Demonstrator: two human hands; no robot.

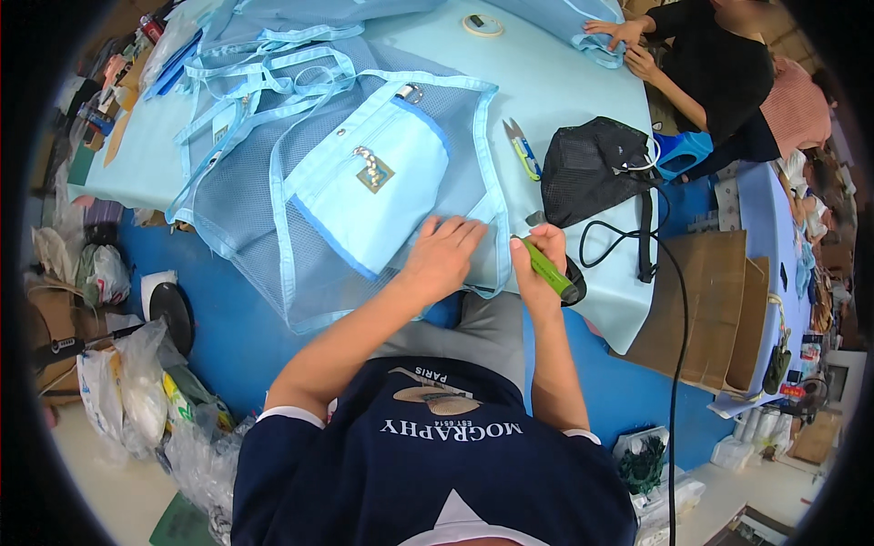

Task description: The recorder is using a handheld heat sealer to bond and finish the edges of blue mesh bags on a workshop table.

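My left hand (442, 255) lies with fingers stretched on a light blue mesh bag (237, 218), beside its pale fabric pocket (369, 218) with a metal clip and small tag. My right hand (539, 264) is closed on a green cylindrical tool (551, 271) at the bag's right edge; part of a dark object beside it is hidden by my fingers. Yellow-and-blue thread snips (523, 150) lie above that hand. Right of them is a black mesh pouch (587, 173) with a black cord.
A co-worker (719, 82) handles blue fabric at the table's (455, 45) far right. A small round roll (482, 25) lies at the back. Cardboard (692, 309) stands right of the table, a cord hanging before it. Plastic bags (141, 382) are piled at lower left.
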